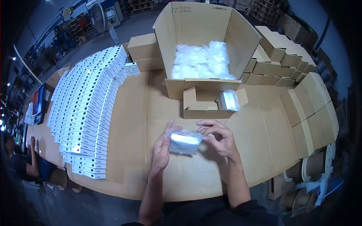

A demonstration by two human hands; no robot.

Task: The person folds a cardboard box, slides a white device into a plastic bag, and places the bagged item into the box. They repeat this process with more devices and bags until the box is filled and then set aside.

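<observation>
A flat white packet in clear, crinkled plastic wrap (pixel 185 142) is held above the worktop (pixel 130 128), in front of the person's body. The left hand (pixel 162 150) has its grip clamped on the packet's left end, thumb on the near side. The right hand (pixel 220 141) is at the packet's right end, fingers bent and thumb toward the wrap; whether its grip is closed on the plastic or just beside it, I cannot tell.

Just beyond the hands sits a small open brown cardboard box (pixel 205 113), its flaps spread, with another plastic-wrapped white packet (pixel 229 100) upright at its right end. Behind that stands a large, tall-walled open brown carton (pixel 203 22) partly filled with clear plastic-wrapped white packets (pixel 201 62).

To the left, long rows of small white boxes with dark square marks (pixel 85 113) are stacked in tiers. Plain brown cardboard boxes (pixel 145 49) stand between them and the carton, and more brown cardboard boxes (pixel 315 113) line the right side. Below the right edge are large spools (pixel 316 167). At far left, another person (pixel 28 164) sits by a surface.
</observation>
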